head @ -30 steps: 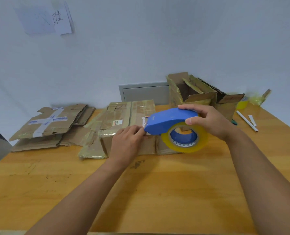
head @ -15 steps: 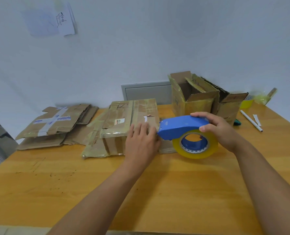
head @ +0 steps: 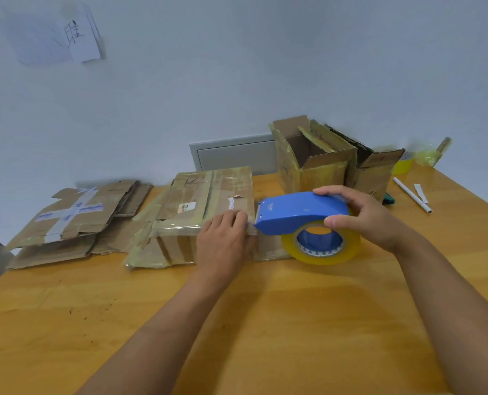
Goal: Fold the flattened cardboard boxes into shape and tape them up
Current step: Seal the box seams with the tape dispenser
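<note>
Wooden table [head: 265,323], tape-covered shut box [head: 205,201]

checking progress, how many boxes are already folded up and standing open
2. One open box stands at the table's back right, behind the tape dispenser; a second stands against its right side. Others may be hidden behind them.

A plain packing workroom. Bare white wall [head: 265,67], wooden table [head: 265,323]. Flat cardboard [head: 74,212] at 10 o'clock, open boxes [head: 314,158] at 1.
</note>
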